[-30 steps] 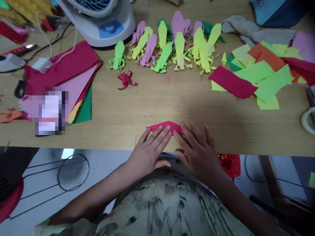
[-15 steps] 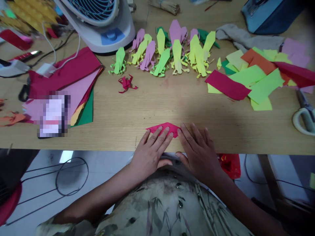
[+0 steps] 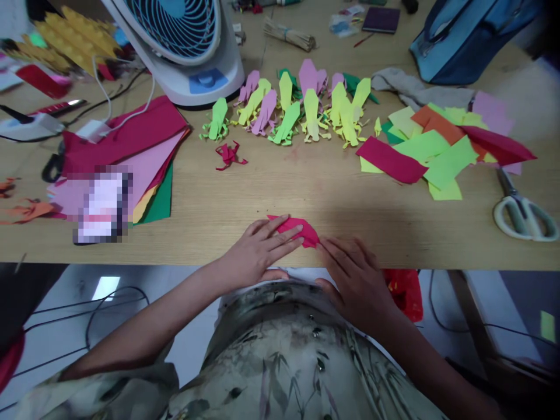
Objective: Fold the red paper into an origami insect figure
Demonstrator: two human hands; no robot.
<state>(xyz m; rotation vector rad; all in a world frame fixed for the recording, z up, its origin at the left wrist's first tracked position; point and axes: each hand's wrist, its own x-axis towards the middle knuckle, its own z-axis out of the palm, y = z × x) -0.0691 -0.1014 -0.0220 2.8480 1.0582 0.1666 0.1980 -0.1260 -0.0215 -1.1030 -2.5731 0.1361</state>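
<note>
A folded pink-red paper [image 3: 310,232] lies near the table's front edge. My left hand [image 3: 258,248] rests flat over its left part, fingers spread and pressing on it. At the paper's right tip, my right hand [image 3: 352,271] touches the table with its fingers stretched out; they are slightly blurred. Beyond the hands sits a small red folded paper figure [image 3: 230,156]. Behind it stands a group of folded figures in green, yellow and pink, among them a light green one [image 3: 217,119].
Loose paper strips [image 3: 450,160] and scissors [image 3: 520,216] lie at the right. A fan [image 3: 196,81] stands at the back left, near stacked coloured sheets [image 3: 168,119] and a phone [image 3: 102,207]. A blue bag [image 3: 464,46] is at the back right.
My left hand has shifted left and turned more sideways over the paper. My right hand has moved slightly down. The paper has turned a little, its right end lower. The view has tilted up.
</note>
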